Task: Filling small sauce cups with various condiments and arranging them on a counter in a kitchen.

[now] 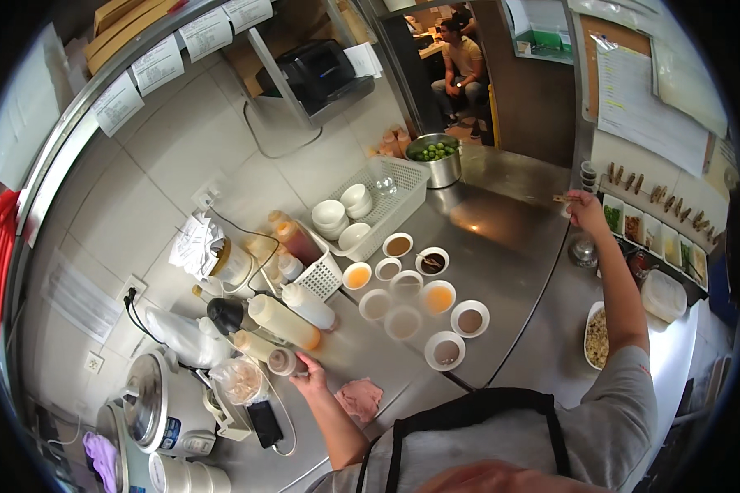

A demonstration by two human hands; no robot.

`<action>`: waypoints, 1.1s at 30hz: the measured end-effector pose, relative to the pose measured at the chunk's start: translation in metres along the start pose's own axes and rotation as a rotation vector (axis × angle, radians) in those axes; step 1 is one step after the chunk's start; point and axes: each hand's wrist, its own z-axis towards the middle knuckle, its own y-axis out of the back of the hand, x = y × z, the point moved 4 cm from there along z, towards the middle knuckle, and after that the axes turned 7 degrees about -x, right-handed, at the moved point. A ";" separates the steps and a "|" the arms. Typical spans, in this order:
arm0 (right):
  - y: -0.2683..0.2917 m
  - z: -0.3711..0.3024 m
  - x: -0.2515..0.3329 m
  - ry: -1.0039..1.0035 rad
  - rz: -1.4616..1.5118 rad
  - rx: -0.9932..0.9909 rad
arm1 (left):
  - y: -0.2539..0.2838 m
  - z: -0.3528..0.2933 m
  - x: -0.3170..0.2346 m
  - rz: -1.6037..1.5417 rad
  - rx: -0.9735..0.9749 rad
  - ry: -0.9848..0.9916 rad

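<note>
A steel counter [510,271] spreads across the middle of the view, and a lidded cooker [187,403] stands between eight and nine o'clock from the left hand [308,376]. A row of garnish trays [650,232] sits at four o'clock from the right hand [585,209]. The pale perforated basket [395,218], with white bowls in it, lies at eleven o'clock from a cluster of about ten sauce bowls [427,351], and a steel pot [446,172] of round green fruit is at twelve from them. Those sauce bowls, several holding brown or orange liquid, are at two o'clock from the left hand and eight from the right, well apart from both. A crumpled pink cloth [359,399] lies just beside the left hand, at its four o'clock. The left fingers are partly curled against a small brownish bottle [281,361], which they touch at its near end; it juts out toward ten o'clock, and how firm the hold is I cannot tell. Smallest is a thin brown clip [562,198], seemingly pinched between nearly closed right fingertips and sticking out toward ten o'clock, above the counter's far edge.
</note>
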 end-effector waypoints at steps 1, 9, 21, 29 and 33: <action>0.011 -0.005 0.004 0.004 -0.011 -0.005 | 0.000 0.000 -0.002 0.058 -0.010 -0.047; 0.100 -0.031 0.007 0.034 -0.126 -0.245 | -0.020 -0.020 0.010 -0.065 -0.056 0.103; 0.190 -0.038 0.011 0.133 -0.226 -0.348 | -0.024 -0.028 0.025 -0.432 -0.261 0.236; 0.231 -0.041 0.006 0.079 -0.393 -0.376 | -0.025 -0.057 0.028 -0.467 -0.316 -0.047; 0.239 -0.047 0.015 0.127 -0.376 -0.441 | -0.019 -0.062 0.026 -0.375 -0.419 0.091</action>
